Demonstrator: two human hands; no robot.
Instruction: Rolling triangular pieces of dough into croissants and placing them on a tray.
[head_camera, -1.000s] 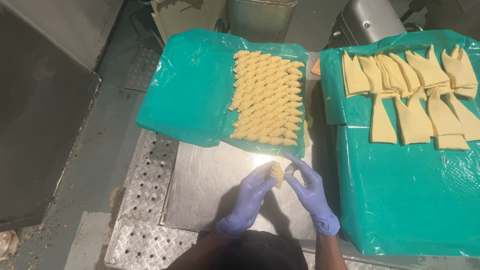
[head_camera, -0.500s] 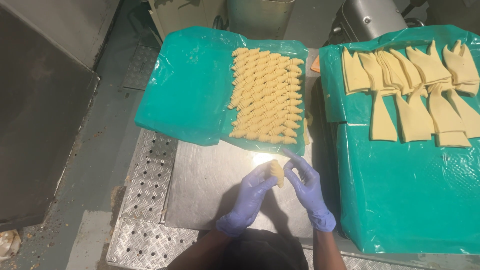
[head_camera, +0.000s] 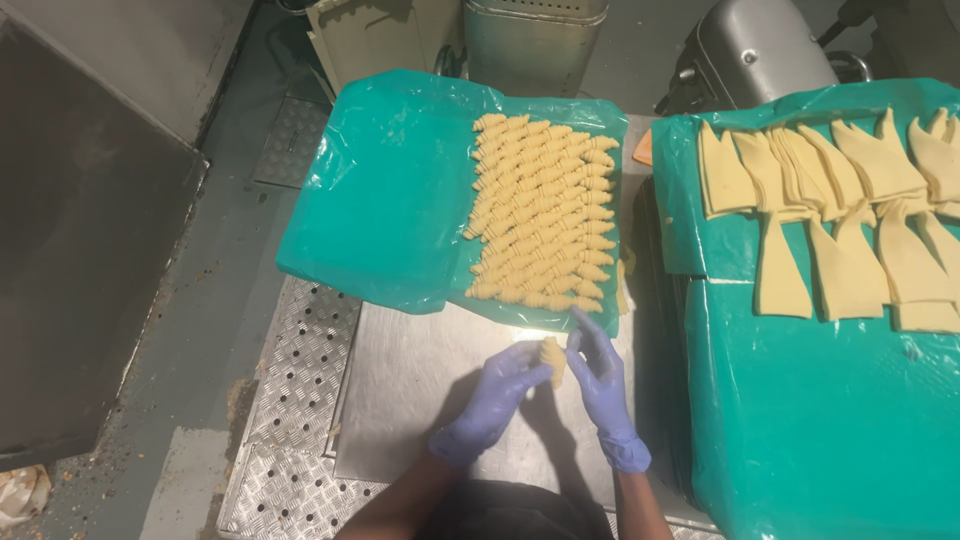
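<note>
Pinching one rolled dough piece (head_camera: 552, 360), left hand (head_camera: 492, 400) and right hand (head_camera: 600, 380) share the grip (both gloved).

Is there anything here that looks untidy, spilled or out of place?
Mostly tidy: rolled dough pieces lie in neat rows. Only the floor beside the metal table looks dirty, with scattered crumbs, and the green sheet is wrinkled.
</note>
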